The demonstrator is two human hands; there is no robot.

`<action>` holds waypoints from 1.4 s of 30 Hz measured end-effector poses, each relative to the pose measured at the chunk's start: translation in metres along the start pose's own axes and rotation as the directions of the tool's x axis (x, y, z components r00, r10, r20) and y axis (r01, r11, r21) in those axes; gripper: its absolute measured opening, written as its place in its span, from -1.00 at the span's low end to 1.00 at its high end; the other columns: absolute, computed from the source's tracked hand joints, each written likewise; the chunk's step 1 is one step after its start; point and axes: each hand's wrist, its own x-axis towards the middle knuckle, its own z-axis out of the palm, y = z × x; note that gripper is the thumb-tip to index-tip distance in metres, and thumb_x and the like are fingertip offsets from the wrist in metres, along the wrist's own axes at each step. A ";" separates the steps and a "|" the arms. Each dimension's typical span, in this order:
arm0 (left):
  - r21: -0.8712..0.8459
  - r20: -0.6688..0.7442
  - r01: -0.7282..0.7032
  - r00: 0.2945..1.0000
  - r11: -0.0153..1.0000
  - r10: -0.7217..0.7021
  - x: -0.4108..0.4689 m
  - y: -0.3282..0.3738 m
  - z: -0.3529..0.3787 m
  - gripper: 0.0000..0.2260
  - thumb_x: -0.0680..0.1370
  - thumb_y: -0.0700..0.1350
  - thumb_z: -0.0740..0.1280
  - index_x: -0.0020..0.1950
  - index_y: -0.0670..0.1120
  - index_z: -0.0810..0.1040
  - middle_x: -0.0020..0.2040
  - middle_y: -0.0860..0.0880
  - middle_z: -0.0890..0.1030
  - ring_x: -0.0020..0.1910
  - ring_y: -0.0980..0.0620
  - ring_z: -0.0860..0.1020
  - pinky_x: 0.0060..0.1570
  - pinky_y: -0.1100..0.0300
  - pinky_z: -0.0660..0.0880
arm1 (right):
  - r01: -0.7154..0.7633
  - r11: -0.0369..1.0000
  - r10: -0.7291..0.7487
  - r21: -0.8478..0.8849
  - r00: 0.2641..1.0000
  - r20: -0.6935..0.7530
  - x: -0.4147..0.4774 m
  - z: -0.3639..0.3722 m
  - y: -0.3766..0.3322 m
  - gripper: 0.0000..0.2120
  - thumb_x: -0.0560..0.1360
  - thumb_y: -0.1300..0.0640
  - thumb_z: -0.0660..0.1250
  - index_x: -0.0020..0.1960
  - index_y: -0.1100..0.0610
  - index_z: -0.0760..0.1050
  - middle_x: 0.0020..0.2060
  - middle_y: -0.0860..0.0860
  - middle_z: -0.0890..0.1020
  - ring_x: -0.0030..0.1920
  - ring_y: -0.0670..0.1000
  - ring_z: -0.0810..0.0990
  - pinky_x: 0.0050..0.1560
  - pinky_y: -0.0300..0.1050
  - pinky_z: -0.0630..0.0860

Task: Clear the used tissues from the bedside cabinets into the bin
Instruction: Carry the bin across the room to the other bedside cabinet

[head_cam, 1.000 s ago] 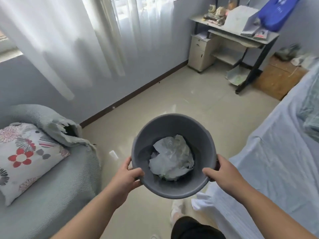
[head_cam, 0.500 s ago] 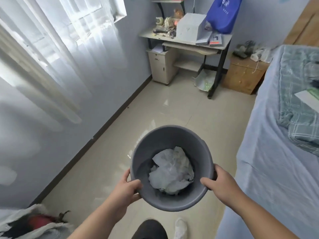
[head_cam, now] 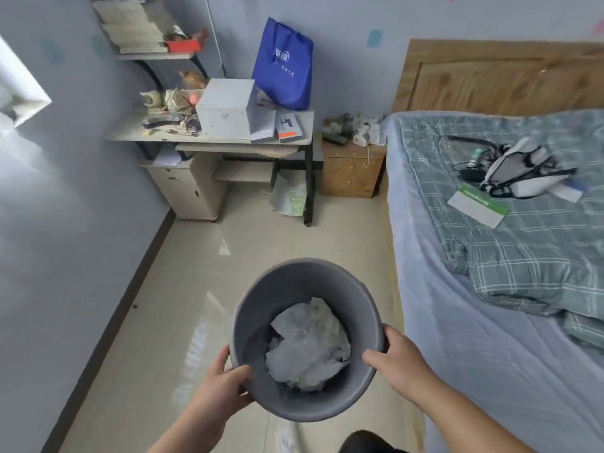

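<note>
I hold a round grey bin [head_cam: 294, 282] in front of me above the floor, with a crumpled white liner or paper [head_cam: 310, 344] in its bottom. My left hand [head_cam: 225, 384] grips the near-left rim and my right hand [head_cam: 402, 364] grips the right rim. At the far end of the room a wooden bedside cabinet [head_cam: 351, 173] stands between the desk and the bed. White crumpled tissues [head_cam: 367, 134] lie on its top among dark cables and small items.
A bed [head_cam: 490, 322] with a blue sheet, green checked blanket and wooden headboard fills the right side. A cluttered desk [head_cam: 209, 135] with a grey box and a blue bag stands at the back left. Beige tiled floor runs between the wall and the bed.
My view has swung to the right, from the curtain and sofa towards the desk, cabinet and bed. The bin has stayed in both hands, carried forward along the floor.
</note>
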 end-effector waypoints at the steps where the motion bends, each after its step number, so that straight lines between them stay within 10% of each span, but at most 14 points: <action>1: 0.020 0.022 0.003 1.000 1.000 -0.004 0.016 0.022 0.004 -0.41 0.30 -0.28 0.42 0.26 0.17 0.60 0.09 -0.18 0.78 0.07 -0.28 0.75 0.00 -0.12 0.73 | -0.002 1.000 0.002 0.020 1.000 -0.020 0.013 -0.008 -0.010 -0.76 0.32 -0.02 0.37 -0.02 -0.15 0.56 -0.19 -0.17 0.68 -0.23 -0.16 0.63 -0.24 -0.26 0.53; 11: 0.264 0.269 -0.052 0.963 0.963 -0.021 0.194 0.184 0.115 -0.46 0.29 -0.25 0.44 0.22 0.15 0.66 0.05 -0.23 0.76 -0.10 -0.15 0.74 -0.01 -0.04 0.72 | -0.108 0.973 0.160 0.202 0.951 -0.264 0.142 -0.105 -0.042 -0.73 0.26 0.02 0.40 -0.04 0.01 0.59 -0.19 -0.01 0.69 -0.19 -0.04 0.64 -0.21 -0.12 0.51; 19: 0.233 0.173 0.043 0.981 0.971 -0.085 0.317 0.281 0.209 -0.44 0.23 -0.26 0.46 0.20 0.11 0.68 0.10 -0.23 0.76 0.11 -0.34 0.72 0.01 -0.15 0.71 | -0.157 0.961 0.195 0.230 0.969 -0.153 0.302 -0.198 -0.088 -0.80 0.35 0.14 0.40 -0.05 -0.07 0.63 -0.20 -0.11 0.72 -0.16 -0.04 0.68 -0.17 -0.15 0.54; 28: 0.163 0.108 -0.013 0.994 0.987 -0.004 0.424 0.404 0.281 -0.45 0.20 -0.23 0.42 0.15 0.15 0.69 0.03 -0.18 0.78 -0.14 -0.11 0.73 -0.09 -0.03 0.73 | -0.082 0.980 0.114 0.179 0.977 -0.179 0.462 -0.294 -0.182 -0.67 0.24 0.00 0.37 -0.02 -0.27 0.55 -0.18 -0.12 0.70 -0.22 -0.10 0.63 -0.22 -0.14 0.52; 34: 0.156 0.097 0.060 0.992 0.986 -0.076 0.531 0.449 0.319 -0.46 0.30 -0.32 0.36 0.20 0.11 0.67 -0.01 -0.19 0.78 -0.18 -0.13 0.75 -0.17 -0.05 0.72 | -0.222 0.947 0.267 0.234 0.946 -0.184 0.563 -0.313 -0.194 -0.62 0.22 0.09 0.39 0.05 -0.01 0.62 -0.14 0.03 0.75 -0.02 0.16 0.71 0.07 0.18 0.64; 42: 0.231 0.068 0.198 0.973 0.953 -0.219 0.700 0.513 0.371 -0.50 0.47 -0.44 0.32 0.26 0.05 0.62 0.06 -0.22 0.76 0.10 -0.36 0.70 -0.02 -0.20 0.74 | -0.348 0.919 0.378 0.185 0.910 -0.168 0.718 -0.356 -0.228 -0.72 0.43 0.21 0.39 0.11 -0.01 0.56 -0.05 0.02 0.70 -0.02 0.03 0.66 -0.04 -0.01 0.55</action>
